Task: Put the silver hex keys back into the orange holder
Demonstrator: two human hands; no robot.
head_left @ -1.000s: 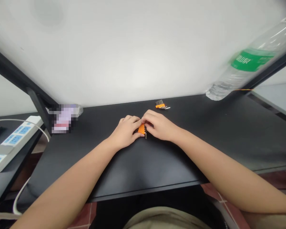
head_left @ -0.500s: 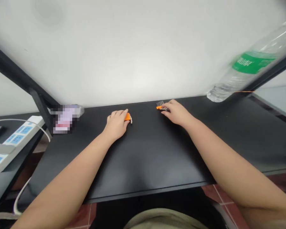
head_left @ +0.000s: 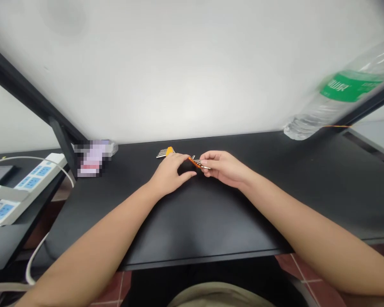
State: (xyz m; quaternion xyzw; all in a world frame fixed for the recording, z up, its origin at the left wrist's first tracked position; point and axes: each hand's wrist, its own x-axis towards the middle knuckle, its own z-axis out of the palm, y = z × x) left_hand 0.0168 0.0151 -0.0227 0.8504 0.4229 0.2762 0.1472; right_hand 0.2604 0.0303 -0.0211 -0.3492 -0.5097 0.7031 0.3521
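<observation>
Two orange bit holders with rows of thin metal bits are on or over the black table. My right hand [head_left: 222,166] pinches one orange bit holder [head_left: 195,162] by its metal bits, between thumb and fingers. From the other side my left hand [head_left: 173,172] reaches toward this holder, its thumb spread well away from the fingers. The index fingertip is at the holder's far end; whether it touches I cannot tell. Just behind my left hand lies the second orange bit holder [head_left: 169,150], its bits pointing left and its lower part hidden by the fingers.
The black table [head_left: 192,226] meets a white wall. A large plastic bottle with a green label [head_left: 348,87] stands at the back right. A pixelated pale packet [head_left: 91,158] is at the left, beside a black frame post. A white power strip [head_left: 28,187] and cable lie further left.
My right hand has moved left with its holder and turned. My left hand has let go of the other holder, leaving it on the table, and moved right toward the one in my right hand.
</observation>
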